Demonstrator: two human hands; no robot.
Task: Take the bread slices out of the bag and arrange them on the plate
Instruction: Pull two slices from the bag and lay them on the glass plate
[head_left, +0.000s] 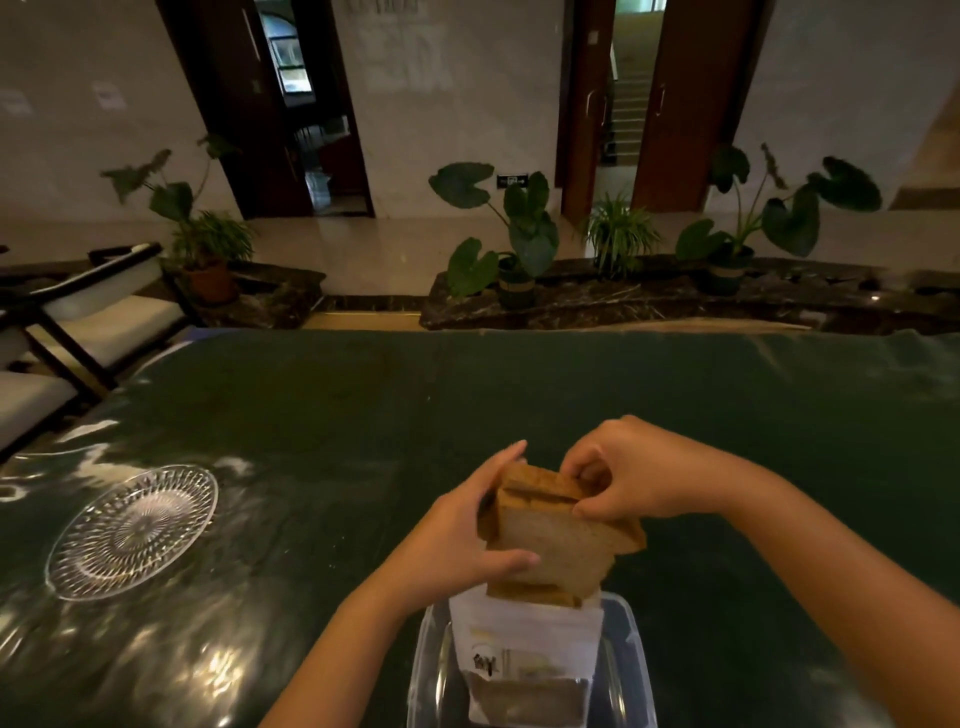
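A stack of brown bread slices (550, 540) sticks up out of a white bread bag (524, 649) at the near middle of the table. My left hand (462, 540) grips the stack's left side, thumb across the front slice. My right hand (628, 478) pinches the top right corner of the slices. The bag stands inside a clear plastic container (631, 660). A clear cut-glass plate (132, 530) lies bare on the table at the left, well apart from both hands.
The table has a dark green glossy cover (467, 395). Chairs with white cushions (104, 317) stand off its far left corner. Potted plants (514, 244) line a dark stone ledge beyond the far edge.
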